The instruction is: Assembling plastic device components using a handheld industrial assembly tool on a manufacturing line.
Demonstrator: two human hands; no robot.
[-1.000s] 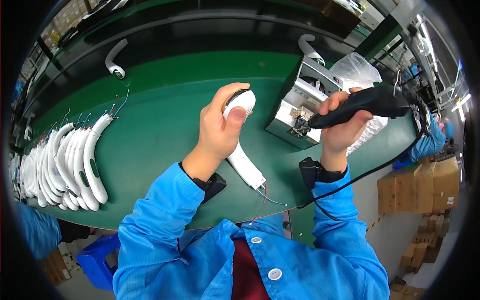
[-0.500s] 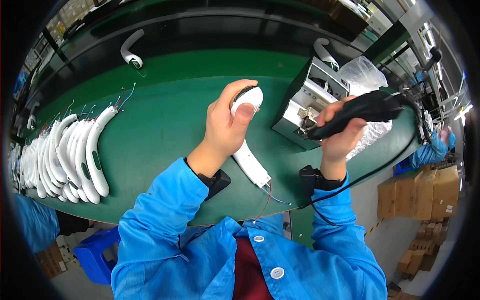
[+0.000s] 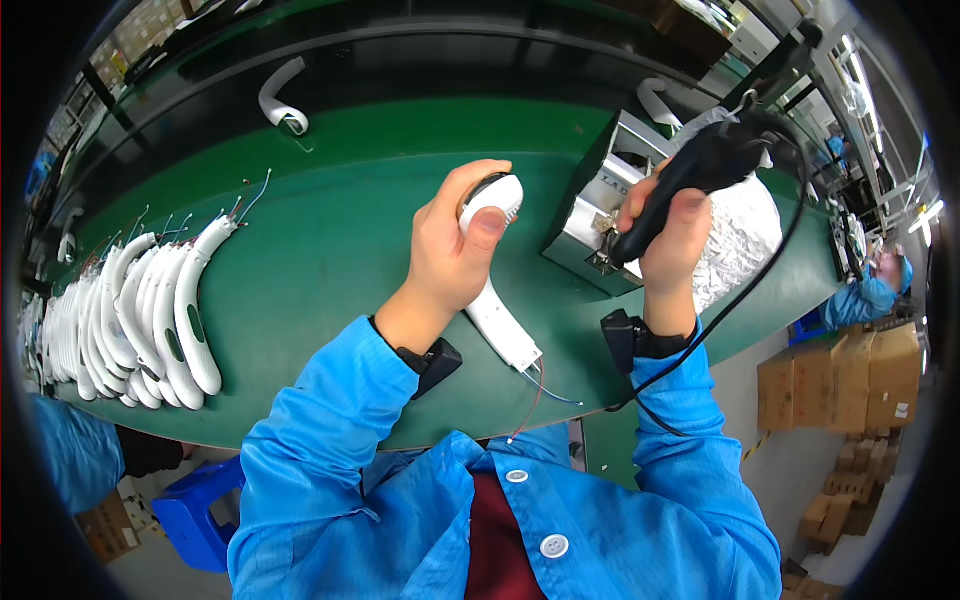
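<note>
Ideally, with the left hand [image 3: 452, 250] clasping the curved white housing [image 3: 503, 328] over the green bench [image 3: 340, 260], the right hand [image 3: 674, 242], wrapped around the black electric screwdriver [image 3: 692, 172], should stay steady beside the screw feeder [image 3: 579, 232].

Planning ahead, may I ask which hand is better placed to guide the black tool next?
The right hand, I'd judge: it grips the black tool; the left hand holds a white part.

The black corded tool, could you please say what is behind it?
Behind the black tool, parts of the metal box and crumpled plastic show; what the tool and right hand cover is hidden.
</note>
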